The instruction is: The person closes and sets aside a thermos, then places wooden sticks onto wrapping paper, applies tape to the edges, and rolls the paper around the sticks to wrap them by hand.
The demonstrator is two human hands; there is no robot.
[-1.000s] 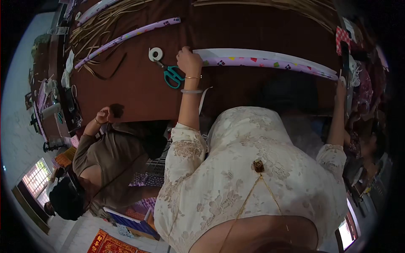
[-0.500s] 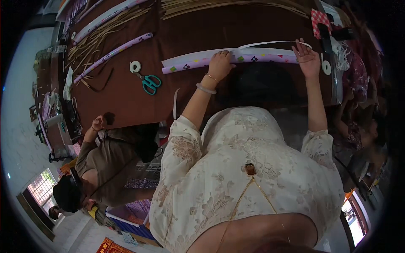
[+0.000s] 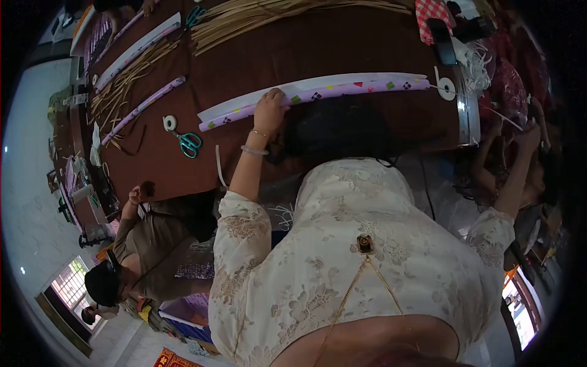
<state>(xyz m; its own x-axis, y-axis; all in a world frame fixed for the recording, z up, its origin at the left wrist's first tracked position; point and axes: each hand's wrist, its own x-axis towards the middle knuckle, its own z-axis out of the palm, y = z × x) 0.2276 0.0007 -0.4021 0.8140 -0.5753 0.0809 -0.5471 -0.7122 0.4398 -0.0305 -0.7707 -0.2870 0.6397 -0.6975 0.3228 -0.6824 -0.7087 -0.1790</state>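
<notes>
A purple patterned paper roll (image 3: 336,89) lies across the brown table with a white flap along its far side. My left hand (image 3: 270,109) presses down on it left of its middle, fingers curled over the paper. Out past the table's right edge, my right hand (image 3: 528,136) is closed on the end of a thin white strip (image 3: 505,118), its fingers partly blurred. A roll of white tape (image 3: 446,88) lies by the right end of the paper roll.
Teal scissors (image 3: 190,144) and another tape roll (image 3: 169,123) lie to the left. Brown strips (image 3: 269,21) run along the back, and a phone (image 3: 441,41) sits at the back right. A person in a black cap (image 3: 103,278) sits at left; other people are at right.
My right hand has swung right and down, off the table, taking the white strip away from the paper roll. My left hand and the paper roll appear further left in view.
</notes>
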